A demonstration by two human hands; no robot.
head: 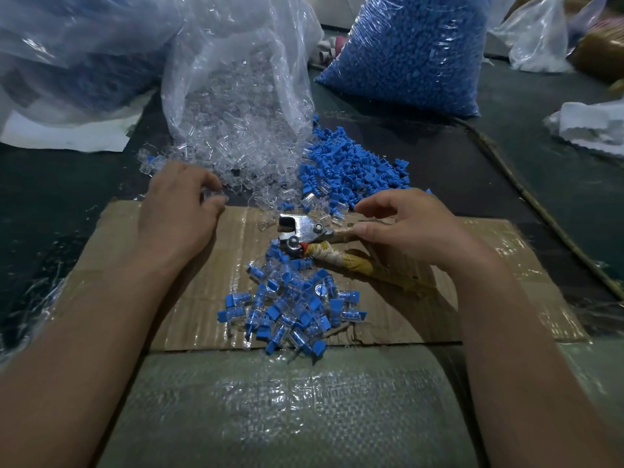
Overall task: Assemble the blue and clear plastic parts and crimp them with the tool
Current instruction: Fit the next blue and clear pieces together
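Observation:
My left hand (182, 211) pinches a clear plastic part (212, 197) at the near edge of the heap of clear parts (236, 153). My right hand (412, 228) lies over the cloth-wrapped handles of the crimping tool (304, 234); its thumb rests on the upper handle and its fingers curl loosely above. The tool's metal jaws point left. Loose blue parts (351, 163) are heaped behind the tool. A pile of assembled blue-and-clear pieces (290, 309) lies on the cardboard (202, 292) in front of the tool.
An open clear bag (236, 62) spills the clear parts. A full bag of blue parts (412, 52) stands at the back right. More plastic bags lie at the far left and right. A woven sack (287, 407) covers the near surface.

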